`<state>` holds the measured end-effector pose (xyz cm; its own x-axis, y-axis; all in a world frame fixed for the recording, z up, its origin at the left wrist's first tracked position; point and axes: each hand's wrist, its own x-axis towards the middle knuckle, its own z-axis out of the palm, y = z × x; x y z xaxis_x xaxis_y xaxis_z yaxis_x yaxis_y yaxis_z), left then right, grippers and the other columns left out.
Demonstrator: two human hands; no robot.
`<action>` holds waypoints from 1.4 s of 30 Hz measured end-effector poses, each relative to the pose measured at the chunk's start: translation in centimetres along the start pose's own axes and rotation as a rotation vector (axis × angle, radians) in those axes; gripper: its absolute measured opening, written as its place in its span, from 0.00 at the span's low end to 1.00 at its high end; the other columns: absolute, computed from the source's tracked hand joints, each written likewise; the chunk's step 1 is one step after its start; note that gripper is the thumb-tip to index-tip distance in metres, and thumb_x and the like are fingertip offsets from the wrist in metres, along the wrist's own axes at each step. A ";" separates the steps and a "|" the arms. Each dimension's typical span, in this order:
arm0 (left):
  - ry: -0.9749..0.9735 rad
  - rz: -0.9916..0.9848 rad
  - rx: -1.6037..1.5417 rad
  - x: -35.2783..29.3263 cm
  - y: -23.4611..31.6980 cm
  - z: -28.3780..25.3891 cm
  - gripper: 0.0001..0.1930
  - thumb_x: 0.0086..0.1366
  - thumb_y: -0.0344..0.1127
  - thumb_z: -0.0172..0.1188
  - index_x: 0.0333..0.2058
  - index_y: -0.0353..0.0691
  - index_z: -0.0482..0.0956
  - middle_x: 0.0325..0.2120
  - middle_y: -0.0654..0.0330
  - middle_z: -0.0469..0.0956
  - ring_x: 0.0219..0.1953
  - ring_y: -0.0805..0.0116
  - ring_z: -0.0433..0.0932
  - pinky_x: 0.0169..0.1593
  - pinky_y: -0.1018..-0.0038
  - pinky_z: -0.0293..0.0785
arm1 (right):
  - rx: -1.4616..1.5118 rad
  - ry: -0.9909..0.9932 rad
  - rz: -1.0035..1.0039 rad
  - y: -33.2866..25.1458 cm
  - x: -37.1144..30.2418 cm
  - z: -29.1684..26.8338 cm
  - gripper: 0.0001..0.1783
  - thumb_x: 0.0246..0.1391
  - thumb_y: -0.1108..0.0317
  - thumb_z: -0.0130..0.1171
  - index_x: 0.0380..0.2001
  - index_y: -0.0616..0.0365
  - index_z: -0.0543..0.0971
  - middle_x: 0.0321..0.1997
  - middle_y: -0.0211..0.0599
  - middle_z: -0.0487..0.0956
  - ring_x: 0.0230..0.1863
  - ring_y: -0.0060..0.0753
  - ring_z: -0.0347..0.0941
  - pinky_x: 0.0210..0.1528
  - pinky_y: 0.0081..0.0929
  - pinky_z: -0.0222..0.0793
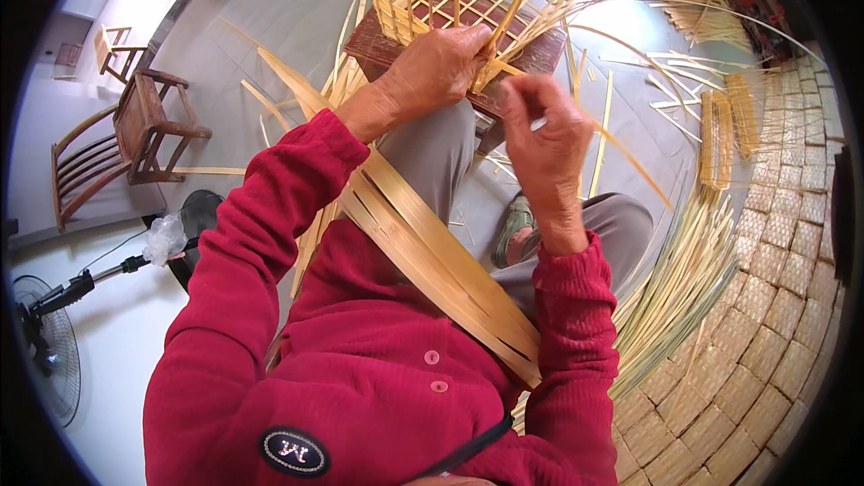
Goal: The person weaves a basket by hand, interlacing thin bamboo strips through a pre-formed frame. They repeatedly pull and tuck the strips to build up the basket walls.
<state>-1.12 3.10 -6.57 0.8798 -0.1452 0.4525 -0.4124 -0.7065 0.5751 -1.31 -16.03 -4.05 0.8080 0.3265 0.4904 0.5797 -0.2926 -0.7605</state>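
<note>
An open-weave bamboo basket (434, 11) with upright stakes rests on a dark red wooden stool (367, 47) in front of me. My left hand (432, 72) is closed at the basket's near corner, its thumb and fingers pinching a stake there. A narrow bamboo strip (630, 159) runs from that corner to my right hand (547, 130). My right fingers are curled and pinched on this strip, and its loose end trails out to the right. Several wide bamboo strips (423, 234) lie across my lap under my left forearm.
Thin bamboo splints (679, 283) lie bundled at my right, beside stacked woven blocks (765, 306). Loose strips (670, 81) are scattered on the floor beyond. Wooden chairs (148, 126) and a black fan (49, 342) stand at my left.
</note>
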 end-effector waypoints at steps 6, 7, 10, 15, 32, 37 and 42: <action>-0.086 0.006 -0.104 0.0 -0.5 -1.1 0.10 0.66 0.25 0.60 0.46 0.37 0.77 0.31 0.49 0.79 0.35 0.47 0.81 0.39 0.63 0.77 | -0.506 -0.300 -0.120 3.2 3.3 0.0 0.11 0.61 0.59 0.61 0.31 0.54 0.77 0.27 0.41 0.82 0.30 0.53 0.80 0.30 0.48 0.74; -0.105 0.001 -0.118 -0.1 -0.4 -0.9 0.10 0.66 0.25 0.60 0.46 0.38 0.78 0.31 0.50 0.80 0.35 0.48 0.81 0.39 0.63 0.77 | -0.507 -0.333 -0.113 3.6 3.3 -0.2 0.11 0.61 0.58 0.60 0.31 0.54 0.77 0.27 0.40 0.82 0.30 0.54 0.80 0.30 0.48 0.74; -0.166 0.020 -0.112 0.1 -0.8 -1.3 0.09 0.65 0.26 0.61 0.44 0.37 0.79 0.32 0.51 0.80 0.34 0.51 0.82 0.38 0.65 0.76 | -0.562 -0.366 -0.177 4.9 4.0 -0.3 0.17 0.63 0.51 0.60 0.29 0.53 0.78 0.25 0.39 0.82 0.29 0.51 0.81 0.28 0.45 0.74; -0.284 0.151 -0.101 0.8 -2.4 -2.3 0.10 0.64 0.25 0.61 0.44 0.37 0.79 0.32 0.53 0.81 0.32 0.54 0.82 0.36 0.64 0.77 | -0.560 -0.356 -0.324 7.8 5.1 -0.1 0.25 0.59 0.41 0.59 0.24 0.52 0.76 0.21 0.39 0.80 0.24 0.46 0.80 0.27 0.42 0.75; -0.416 0.224 -0.154 4.2 -5.9 -3.0 0.11 0.70 0.30 0.60 0.50 0.40 0.73 0.37 0.57 0.82 0.31 0.61 0.85 0.38 0.72 0.81 | -0.294 -0.611 -0.474 10.9 11.1 1.0 0.19 0.61 0.44 0.59 0.30 0.44 0.87 0.24 0.38 0.83 0.27 0.47 0.80 0.29 0.42 0.75; -0.475 0.209 -0.177 4.4 -5.3 -3.1 0.11 0.71 0.30 0.59 0.50 0.41 0.72 0.33 0.59 0.81 0.31 0.65 0.86 0.39 0.73 0.81 | -0.220 -0.716 -0.488 10.9 11.7 0.6 0.15 0.62 0.52 0.60 0.34 0.52 0.84 0.25 0.43 0.80 0.28 0.51 0.78 0.32 0.42 0.74; -0.359 -0.017 -0.162 3.0 -4.7 -3.3 0.14 0.66 0.25 0.64 0.49 0.39 0.74 0.34 0.59 0.84 0.36 0.67 0.86 0.43 0.72 0.81 | -0.451 -0.573 -0.385 9.9 10.7 1.3 0.27 0.60 0.37 0.57 0.27 0.48 0.84 0.23 0.41 0.81 0.28 0.52 0.81 0.30 0.49 0.75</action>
<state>2.68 8.28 -5.69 0.9016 -0.3880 0.1914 -0.4039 -0.5966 0.6935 12.97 -14.29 -6.92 0.4362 0.8499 0.2956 0.8901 -0.3595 -0.2801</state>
